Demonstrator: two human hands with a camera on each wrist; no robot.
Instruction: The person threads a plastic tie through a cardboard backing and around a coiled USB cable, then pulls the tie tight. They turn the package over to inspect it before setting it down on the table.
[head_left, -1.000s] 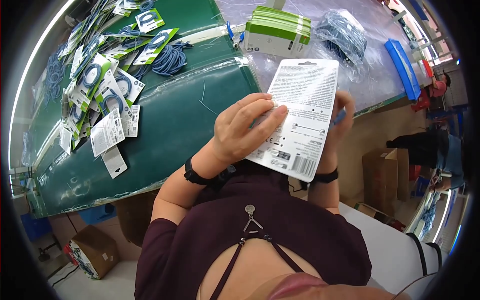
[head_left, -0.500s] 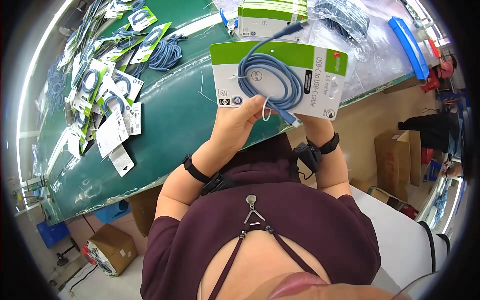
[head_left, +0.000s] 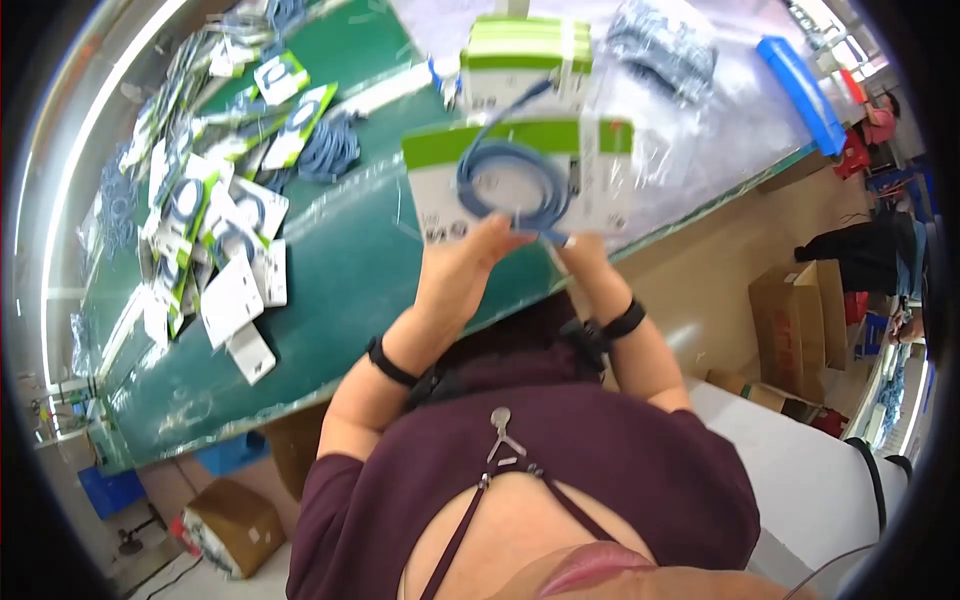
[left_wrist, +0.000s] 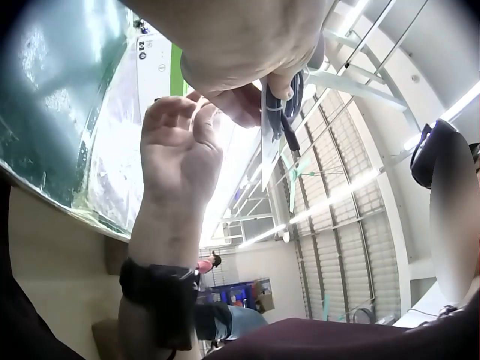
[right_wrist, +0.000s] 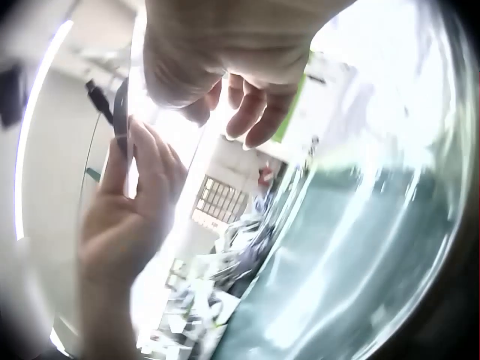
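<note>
A white and green card (head_left: 605, 190) with a coiled blue USB-C cable (head_left: 557, 195) on its front is blurred in the head view. My left hand (head_left: 462, 268) pinches its lower edge, thumb over the front beside the coil and fingers behind. In the left wrist view the card is nearly edge-on, one cable plug (left_wrist: 292, 142) sticking out. At the card's lower right, my right hand (head_left: 592, 262) has its fingertips hidden from above. The right wrist view shows that hand's fingers (right_wrist: 262, 120) loosely bent, with a gap to the thumb and nothing between them.
Behind the card stands a stack of green and white cards (head_left: 525, 62), with blue cutters (head_left: 443, 88) to its left. Carded cables (head_left: 215, 215) pile up on the green table's left side. A clear bag of cables (head_left: 665, 50) and a blue tray (head_left: 800, 95) lie right.
The card has turned over from its printed back to its cable side, then moved left and slightly down. The right hand has shifted left, near the card's lower edge.
</note>
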